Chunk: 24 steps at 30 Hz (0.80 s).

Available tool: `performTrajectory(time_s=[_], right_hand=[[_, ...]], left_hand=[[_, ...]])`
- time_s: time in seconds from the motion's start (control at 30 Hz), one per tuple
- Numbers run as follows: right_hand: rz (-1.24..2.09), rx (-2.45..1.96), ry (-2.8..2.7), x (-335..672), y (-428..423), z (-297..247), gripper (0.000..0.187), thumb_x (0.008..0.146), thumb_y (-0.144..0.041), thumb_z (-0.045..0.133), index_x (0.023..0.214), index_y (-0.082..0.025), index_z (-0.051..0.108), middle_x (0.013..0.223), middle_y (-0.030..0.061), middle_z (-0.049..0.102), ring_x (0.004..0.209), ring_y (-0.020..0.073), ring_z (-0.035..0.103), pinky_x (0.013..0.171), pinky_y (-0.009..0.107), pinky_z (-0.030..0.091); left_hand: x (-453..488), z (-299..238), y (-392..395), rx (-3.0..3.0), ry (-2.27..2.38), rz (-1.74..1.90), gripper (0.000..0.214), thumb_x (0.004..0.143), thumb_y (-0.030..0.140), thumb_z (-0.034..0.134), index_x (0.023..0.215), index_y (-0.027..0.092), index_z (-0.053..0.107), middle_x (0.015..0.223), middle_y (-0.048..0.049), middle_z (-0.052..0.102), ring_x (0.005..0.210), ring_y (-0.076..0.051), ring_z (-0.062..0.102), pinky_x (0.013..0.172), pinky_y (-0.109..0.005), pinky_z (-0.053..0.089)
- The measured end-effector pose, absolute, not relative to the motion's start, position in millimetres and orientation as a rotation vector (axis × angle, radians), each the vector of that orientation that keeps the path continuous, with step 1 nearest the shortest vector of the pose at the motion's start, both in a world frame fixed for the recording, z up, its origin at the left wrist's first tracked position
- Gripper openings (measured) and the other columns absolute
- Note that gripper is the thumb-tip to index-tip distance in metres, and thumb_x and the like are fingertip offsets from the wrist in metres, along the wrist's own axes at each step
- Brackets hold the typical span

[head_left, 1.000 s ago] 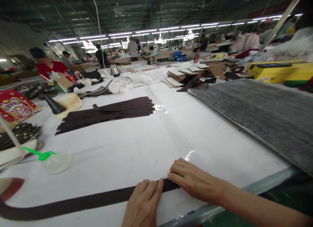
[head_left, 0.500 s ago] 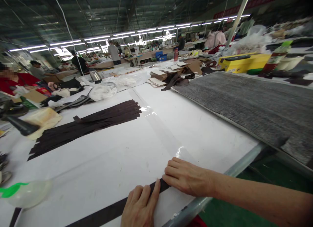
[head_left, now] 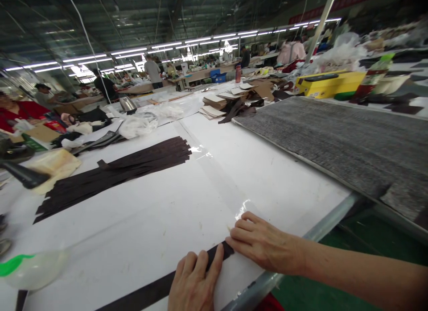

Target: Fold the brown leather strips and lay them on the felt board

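Observation:
A long dark brown strip (head_left: 143,292) of flat, leather-like material lies along the near edge of the white table (head_left: 160,244). My left hand (head_left: 197,279) rests over it near its right end, with bent fingers holding it down; its thumb is hidden. At the strip's right end, my right hand (head_left: 257,242) has its fingers curled together, the fingertips pressed against the tip. Farther back on the left lies a fanned bundle of similar dark strips (head_left: 113,179).
At lower left is a clear bottle with a green top (head_left: 36,268). A black-handled tool (head_left: 25,175) lies on a yellowish block (head_left: 63,163). A grey felt-like board (head_left: 341,137) covers the right side. Stacked card pieces (head_left: 214,103) and a yellow box (head_left: 329,84) stand behind. People work farther off.
My right hand has shifted slightly right, and a little more of the strip's end shows between my hands. My left hand stays on the strip. The view has moved slightly.

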State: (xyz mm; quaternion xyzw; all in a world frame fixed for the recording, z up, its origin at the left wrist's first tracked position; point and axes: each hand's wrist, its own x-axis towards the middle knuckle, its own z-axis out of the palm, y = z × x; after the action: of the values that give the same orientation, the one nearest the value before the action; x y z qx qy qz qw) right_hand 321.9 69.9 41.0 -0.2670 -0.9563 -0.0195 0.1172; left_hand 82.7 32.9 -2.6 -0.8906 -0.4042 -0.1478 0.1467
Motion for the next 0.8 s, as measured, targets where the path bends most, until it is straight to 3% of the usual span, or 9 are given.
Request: performTrajectory(time_s=[0.13,0.3,0.43,0.57,0.73,0.8], right_hand=[[0.095,-0.932,-2.647,328,69,35,0.024,0.094,-0.008,0.038,0.101,-0.014,0.060,0.088,0.0067,0.057,0.081,0.0187,0.049,0.082,0.035,0.036],[0.258,-1.035,-2.569,317,63,37,0.041,0.087,-0.004,0.040,0.122,-0.019,0.054,0.099,0.0078,0.058,0.088,0.0194,0.050,0.083,0.035,0.037],[0.293,-0.954,-2.659,313,58,32,0.036,0.084,-0.004,0.047,0.115,-0.017,0.057,0.097,0.0080,0.058,0.092,0.0217,0.050,0.088,0.039,0.036],[0.271,-1.046,-2.558,323,60,31,0.033,0.087,-0.001,0.038,0.105,-0.018,0.061,0.096,0.0081,0.059,0.090,0.0218,0.051,0.087,0.040,0.036],[0.250,-1.065,-2.574,318,59,41,0.054,0.084,0.001,0.037,0.130,-0.024,0.051,0.110,0.0084,0.058,0.095,0.0232,0.051,0.087,0.041,0.038],[0.231,-1.036,-2.635,315,55,37,0.056,0.081,0.000,0.042,0.130,-0.025,0.051,0.112,0.0075,0.059,0.097,0.0244,0.052,0.088,0.043,0.039]], left_hand=[[85,-2,31,-2.556,-1.178,-0.418,0.058,0.081,0.006,0.047,0.136,0.027,0.048,0.098,-0.0053,0.056,0.081,-0.021,0.048,0.074,-0.034,0.043],[90,-4,28,-2.505,-1.185,-0.442,0.053,0.083,0.007,0.045,0.133,0.023,0.050,0.095,-0.0050,0.056,0.082,-0.022,0.048,0.078,-0.037,0.043],[92,-5,24,-2.495,-1.230,-0.451,0.044,0.084,0.007,0.044,0.126,0.019,0.054,0.094,-0.0048,0.056,0.085,-0.023,0.048,0.079,-0.037,0.043],[92,-6,20,-2.502,-1.266,-0.457,0.042,0.086,0.010,0.045,0.126,0.018,0.053,0.098,-0.0054,0.057,0.088,-0.023,0.049,0.081,-0.038,0.044],[91,-7,21,-2.510,-1.266,-0.494,0.042,0.088,0.013,0.045,0.129,0.019,0.052,0.100,-0.0061,0.057,0.091,-0.024,0.050,0.083,-0.039,0.045],[91,-6,22,-2.492,-1.276,-0.513,0.040,0.090,0.015,0.044,0.129,0.019,0.052,0.100,-0.0061,0.059,0.091,-0.024,0.051,0.084,-0.039,0.045]])
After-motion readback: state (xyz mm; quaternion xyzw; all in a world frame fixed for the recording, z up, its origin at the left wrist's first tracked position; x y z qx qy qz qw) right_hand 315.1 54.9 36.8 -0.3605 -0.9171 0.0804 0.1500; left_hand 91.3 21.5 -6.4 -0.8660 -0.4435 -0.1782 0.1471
